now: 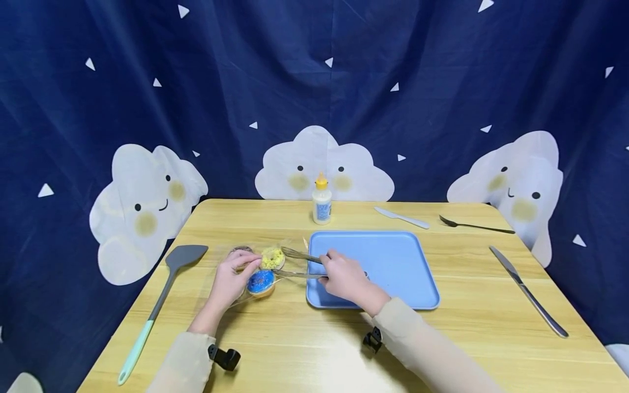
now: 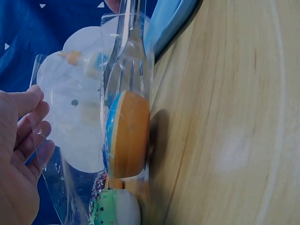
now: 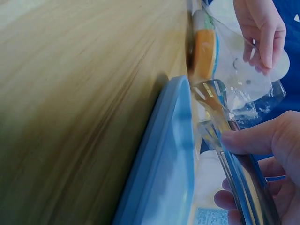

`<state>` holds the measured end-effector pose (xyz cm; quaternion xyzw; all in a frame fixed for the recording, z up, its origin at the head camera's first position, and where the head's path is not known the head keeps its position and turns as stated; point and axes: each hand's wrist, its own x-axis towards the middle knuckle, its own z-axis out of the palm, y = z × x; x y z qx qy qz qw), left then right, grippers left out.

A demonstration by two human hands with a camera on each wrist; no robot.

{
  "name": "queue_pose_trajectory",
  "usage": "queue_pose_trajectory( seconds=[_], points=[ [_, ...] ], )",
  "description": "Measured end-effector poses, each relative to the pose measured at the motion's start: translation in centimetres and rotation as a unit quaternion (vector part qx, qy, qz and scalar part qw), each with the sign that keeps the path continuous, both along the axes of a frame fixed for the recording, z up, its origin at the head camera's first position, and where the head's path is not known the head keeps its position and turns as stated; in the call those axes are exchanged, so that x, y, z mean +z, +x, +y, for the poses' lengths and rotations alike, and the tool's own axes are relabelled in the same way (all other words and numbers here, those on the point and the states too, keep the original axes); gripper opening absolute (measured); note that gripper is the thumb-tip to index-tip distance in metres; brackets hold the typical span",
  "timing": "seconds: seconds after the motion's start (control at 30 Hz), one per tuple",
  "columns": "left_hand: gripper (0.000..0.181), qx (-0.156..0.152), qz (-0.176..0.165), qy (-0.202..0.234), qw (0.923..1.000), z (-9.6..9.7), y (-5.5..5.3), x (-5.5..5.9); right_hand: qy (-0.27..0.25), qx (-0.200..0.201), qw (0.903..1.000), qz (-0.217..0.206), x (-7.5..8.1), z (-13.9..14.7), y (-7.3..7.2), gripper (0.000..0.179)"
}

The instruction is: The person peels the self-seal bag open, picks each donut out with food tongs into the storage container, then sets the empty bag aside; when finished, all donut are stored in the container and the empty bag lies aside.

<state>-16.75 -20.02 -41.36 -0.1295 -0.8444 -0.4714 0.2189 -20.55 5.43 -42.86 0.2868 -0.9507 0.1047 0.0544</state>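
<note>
Tongs [image 1: 300,274] are sitting in the grip of my right hand [image 1: 345,277], arms spread, pointing to nine o'clock, probably for surrounding a donut. My left hand [image 1: 232,279] is pinching the clear bag [image 2: 68,178], I am judging, for keeping film away from the yellow donut [image 1: 273,258] and blue donut [image 1: 261,280], which are lying at nine o'clock from the tray [image 1: 393,254].

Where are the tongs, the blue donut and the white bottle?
Tongs [image 1: 301,274]: head view, on the arm nearer the person.
Blue donut [image 1: 260,280]: head view, on its blue icing.
White bottle [image 1: 322,209]: head view, on the blue label.
</note>
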Motion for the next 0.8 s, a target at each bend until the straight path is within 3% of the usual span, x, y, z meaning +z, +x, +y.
queue_pose_trajectory(
  seconds=[0.13, 0.43, 0.7, 0.8],
  points=[
    [0.011, 0.0, 0.01, 0.002, 0.9999, 0.1, -0.2, -0.3, -0.005, -0.006, 1.0, -0.004, -0.2, -0.4, -0.1, 0.044],
    [0.01, -0.001, -0.02, 0.009, 0.9998, 0.0, -0.2, -0.5, -0.022, -0.01, 0.9992, -0.031, -0.8, -1.3, -0.6, 0.046],
    [0.012, 0.004, -0.022, -0.001, 0.9997, -1.7, -2.2, -3.8, -0.03, 0.001, 0.9992, -0.027, -1.7, -1.3, -0.8, 0.039],
    [0.014, 0.004, -0.029, -0.002, 0.9996, -1.8, -2.2, -3.9, -0.028, 0.003, 0.9992, -0.028, -1.8, -1.2, -0.8, 0.04]
  ],
)
